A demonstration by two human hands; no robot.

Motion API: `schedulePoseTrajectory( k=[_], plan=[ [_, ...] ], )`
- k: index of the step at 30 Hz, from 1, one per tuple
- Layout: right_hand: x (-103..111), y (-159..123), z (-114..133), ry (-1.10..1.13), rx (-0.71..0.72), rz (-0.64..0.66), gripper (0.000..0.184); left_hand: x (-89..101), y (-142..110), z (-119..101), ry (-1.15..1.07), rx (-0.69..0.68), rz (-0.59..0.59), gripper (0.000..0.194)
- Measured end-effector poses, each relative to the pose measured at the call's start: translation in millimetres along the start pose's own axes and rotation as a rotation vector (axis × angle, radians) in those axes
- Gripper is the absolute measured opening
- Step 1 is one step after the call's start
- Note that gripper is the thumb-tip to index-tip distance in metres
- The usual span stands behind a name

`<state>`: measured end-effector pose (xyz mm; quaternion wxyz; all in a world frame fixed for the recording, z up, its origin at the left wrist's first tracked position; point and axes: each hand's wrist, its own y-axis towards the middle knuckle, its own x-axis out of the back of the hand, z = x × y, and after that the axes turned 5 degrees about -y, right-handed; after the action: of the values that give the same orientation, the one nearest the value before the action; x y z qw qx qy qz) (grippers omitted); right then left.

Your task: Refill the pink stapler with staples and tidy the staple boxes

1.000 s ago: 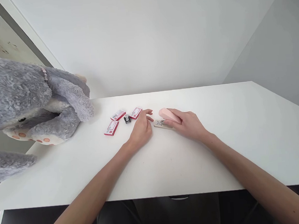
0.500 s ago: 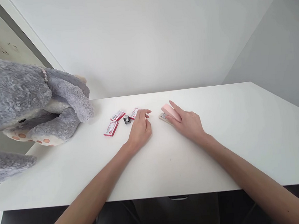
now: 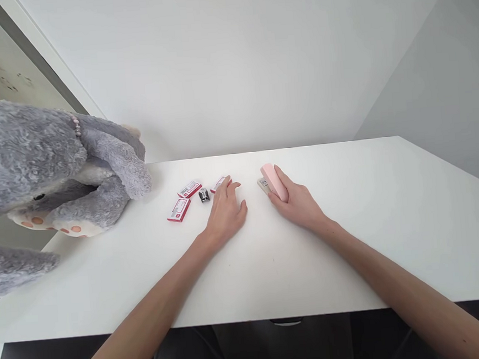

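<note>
Right hand [image 3: 302, 205] clamps pink stapler [image 3: 275, 182] on white table [image 3: 272, 276]; left of stapler, left hand [image 3: 225, 211] (fingers apart), near red-and-white boxes [image 3: 179, 210], small black object [image 3: 204, 194].

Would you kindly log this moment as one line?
right hand: gripping pink stapler | left hand: open, fingers over red-and-white box | black staple remover: on desk | grey plush: at left

The pink stapler [image 3: 275, 182], with a beige base, rests on the counter [image 3: 313, 273] in the right hand [image 3: 299, 201], pointing away, slightly left.
</note>
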<state>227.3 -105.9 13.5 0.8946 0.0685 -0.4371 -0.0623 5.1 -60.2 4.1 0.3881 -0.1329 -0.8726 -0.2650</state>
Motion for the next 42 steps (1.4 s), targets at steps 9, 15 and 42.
schedulePoseTrajectory(
  k=[9,15,42],
  plan=[
    [-0.5,-2.2,2.1,0.156,0.037,0.029,0.080,2.3,0.2,-8.6,-0.042,-0.041,-0.034,0.036],
    [-1.1,-4.3,4.8,0.346,0.048,0.087,0.084,-0.7,0.2,-3.2,-0.018,-0.022,0.019,0.038],
    [-1.5,-3.7,10.6,0.437,0.089,0.111,0.076,8.2,2.3,-9.0,0.144,-0.195,-0.172,0.032]
  ],
)
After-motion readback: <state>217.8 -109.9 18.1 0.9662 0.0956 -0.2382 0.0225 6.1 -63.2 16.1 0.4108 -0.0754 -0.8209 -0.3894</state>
